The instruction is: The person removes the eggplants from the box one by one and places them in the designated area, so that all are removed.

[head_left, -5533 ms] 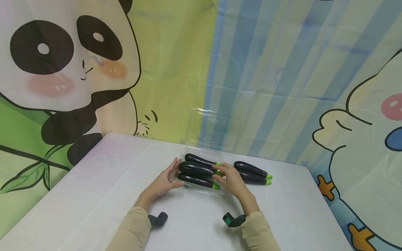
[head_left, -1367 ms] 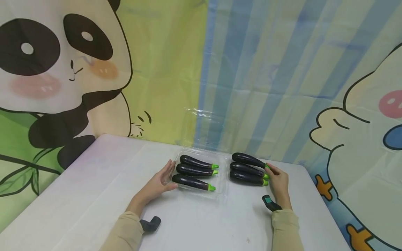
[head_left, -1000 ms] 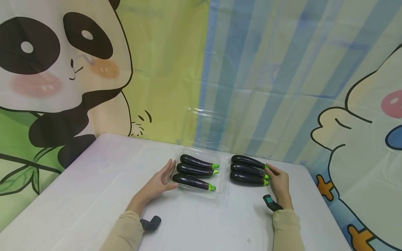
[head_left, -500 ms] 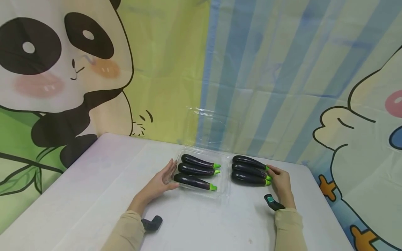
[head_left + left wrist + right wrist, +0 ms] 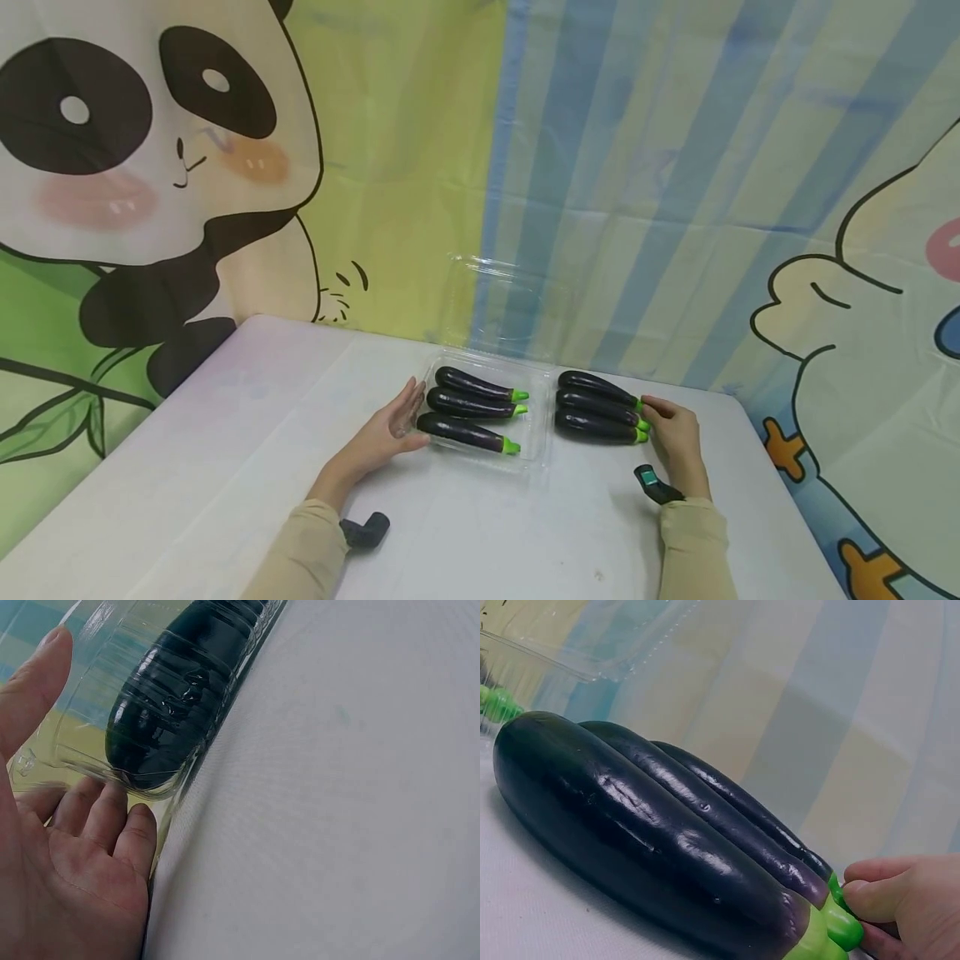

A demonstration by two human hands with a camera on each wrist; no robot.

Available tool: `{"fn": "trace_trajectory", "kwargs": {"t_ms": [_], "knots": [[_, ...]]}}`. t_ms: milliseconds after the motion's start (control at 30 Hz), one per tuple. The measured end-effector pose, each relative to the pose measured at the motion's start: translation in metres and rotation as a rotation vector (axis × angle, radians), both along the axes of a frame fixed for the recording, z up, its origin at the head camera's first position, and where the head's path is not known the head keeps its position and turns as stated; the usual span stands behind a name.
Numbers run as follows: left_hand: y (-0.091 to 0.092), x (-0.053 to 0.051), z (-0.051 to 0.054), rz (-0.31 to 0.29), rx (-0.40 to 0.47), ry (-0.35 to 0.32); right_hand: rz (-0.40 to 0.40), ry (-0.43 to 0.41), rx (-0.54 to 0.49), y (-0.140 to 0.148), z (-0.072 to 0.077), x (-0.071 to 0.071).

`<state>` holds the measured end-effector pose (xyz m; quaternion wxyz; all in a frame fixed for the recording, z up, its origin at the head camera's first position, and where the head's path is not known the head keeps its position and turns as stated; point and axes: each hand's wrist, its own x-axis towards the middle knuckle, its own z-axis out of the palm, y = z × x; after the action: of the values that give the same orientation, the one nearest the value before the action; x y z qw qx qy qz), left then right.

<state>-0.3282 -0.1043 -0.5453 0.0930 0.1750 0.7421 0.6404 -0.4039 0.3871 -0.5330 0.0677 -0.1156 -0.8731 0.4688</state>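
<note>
Box (image 5: pixel 537 429), clear, lid (image 5: pixel 498 300) raised: set near the rear edge of the worktop (image 5: pixel 525 533). Boxed eggplants (image 5: pixel 468 404), three: laid stems to the right, the front one slightly apart from the others. Loose eggplants (image 5: pixel 596 407), three: laid side by side, touching, on the worktop just right of the box. Left hand (image 5: pixel 378 437): placed around the box's left end, fingers held well apart from the thumb; bent fingertips against the end wall are shown in the left wrist view, mostly hidden in the head view. Right hand (image 5: pixel 678 437): the stem (image 5: pixel 838 891) of the rear loose eggplant is pinched between thumb and finger, the thumb being shown clearly only in the right wrist view. Room: a narrow gap is left between box and loose eggplants; wider worktop is left in front of the box and toward the right edge.
</note>
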Motion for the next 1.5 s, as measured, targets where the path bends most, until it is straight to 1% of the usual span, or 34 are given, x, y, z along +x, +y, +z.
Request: {"fn": "trace_trajectory", "kwargs": {"t_ms": [200,333,467,600,700,800,867,900,1067,1267,1367,1433,1500], "knots": [[-0.002,-0.001,0.000,-0.007,-0.011,0.003,0.016,0.021,0.080,0.001,0.005,0.003],[-0.003,-0.001,0.001,-0.011,-0.007,0.000,0.003,0.075,0.120,-0.005,0.015,0.004],[-0.003,-0.002,0.003,0.002,-0.017,-0.013,0.015,0.140,0.081,-0.022,0.031,0.006],[-0.004,-0.003,0.004,0.008,-0.022,-0.018,0.063,0.209,-0.024,-0.049,0.048,0.009],[-0.004,-0.003,0.003,0.000,-0.020,-0.009,0.132,0.281,-0.086,-0.071,0.057,0.012],[-0.003,-0.004,0.003,0.000,-0.018,-0.012,0.220,0.346,-0.090,-0.093,0.062,0.014],[-0.003,-0.004,0.002,-0.003,-0.019,-0.009,0.275,0.359,-0.076,-0.107,0.062,0.016],[-0.003,-0.004,0.002,0.002,-0.017,-0.018,0.299,0.354,-0.063,-0.113,0.062,0.017],[-0.003,-0.003,0.001,0.012,-0.018,-0.029,0.408,0.294,0.053,-0.143,0.057,0.023],[-0.002,-0.002,0.000,0.007,-0.011,-0.022,0.483,0.269,0.154,-0.164,0.048,0.026],[-0.001,-0.002,0.001,0.014,-0.019,-0.022,0.505,0.267,0.189,-0.170,0.042,0.026],[0.000,-0.001,0.001,0.017,-0.021,-0.025,0.512,0.276,0.230,-0.172,0.038,0.025],[0.000,-0.001,0.001,0.016,-0.024,-0.021,0.517,0.291,0.292,-0.176,0.036,0.025]]}}
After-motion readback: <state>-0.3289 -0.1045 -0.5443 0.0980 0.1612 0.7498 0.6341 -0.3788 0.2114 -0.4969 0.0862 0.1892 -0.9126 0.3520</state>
